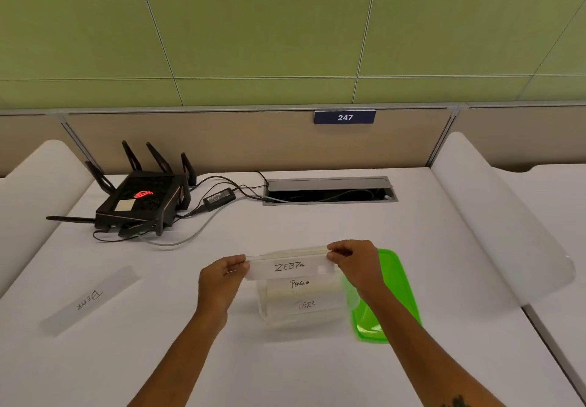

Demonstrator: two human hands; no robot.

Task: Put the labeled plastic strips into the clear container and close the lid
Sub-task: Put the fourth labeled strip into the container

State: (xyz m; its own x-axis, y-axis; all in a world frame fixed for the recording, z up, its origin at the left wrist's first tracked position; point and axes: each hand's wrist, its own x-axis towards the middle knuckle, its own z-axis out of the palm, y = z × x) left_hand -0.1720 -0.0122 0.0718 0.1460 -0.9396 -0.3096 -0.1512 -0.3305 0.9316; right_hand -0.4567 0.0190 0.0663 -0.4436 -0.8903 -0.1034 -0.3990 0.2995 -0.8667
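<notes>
We hold ZEBRA strip (290, 266) over clear container (302, 311): left hand (222, 283) pinches one end, right hand (356, 262) the other. PENGUIN strip (299, 283), TIGER strip (306, 304) already inside. Green lid (394, 292) beside container; BEAR strip (90, 299) on table (285, 222). Sign (345, 117) reads 247.

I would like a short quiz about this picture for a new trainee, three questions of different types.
1. True or false: the green lid is already on the clear container.
2. Which strip do the left hand and right hand hold together? A) Tiger B) Zebra C) Bear
3. Fill in: the Bear strip lies on the table, to the ____ of the container.

Key: 1 false, the lid lies beside the container. 2 B, the Zebra strip, pinched at both ends. 3 left.
</notes>
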